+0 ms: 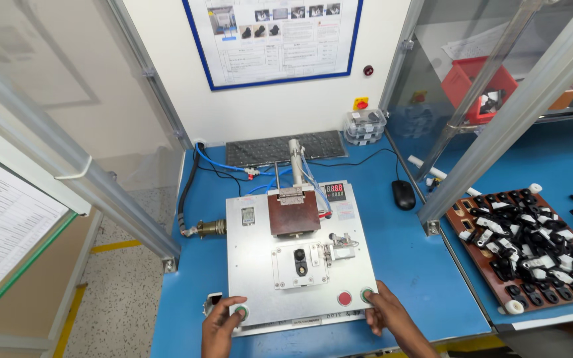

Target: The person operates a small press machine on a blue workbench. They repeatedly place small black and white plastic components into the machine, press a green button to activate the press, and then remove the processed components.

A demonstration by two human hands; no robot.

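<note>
Two green buttons (pixel 241 310) at fixture's front corners.

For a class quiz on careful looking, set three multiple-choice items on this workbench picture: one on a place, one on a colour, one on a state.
1. Where is the black mouse?
A. right of the metal fixture
B. on the keyboard
C. on the floor

2. What colour is the round button between the hands?
A. blue
B. red
C. white

3. What are the hands doing?
A. hanging free
B. holding the mouse
C. each touching a green button

Answers: 1 A, it lies beside the metal fixture. 2 B, plainly red. 3 C, left hand and right hand rest on the corner buttons.
</note>
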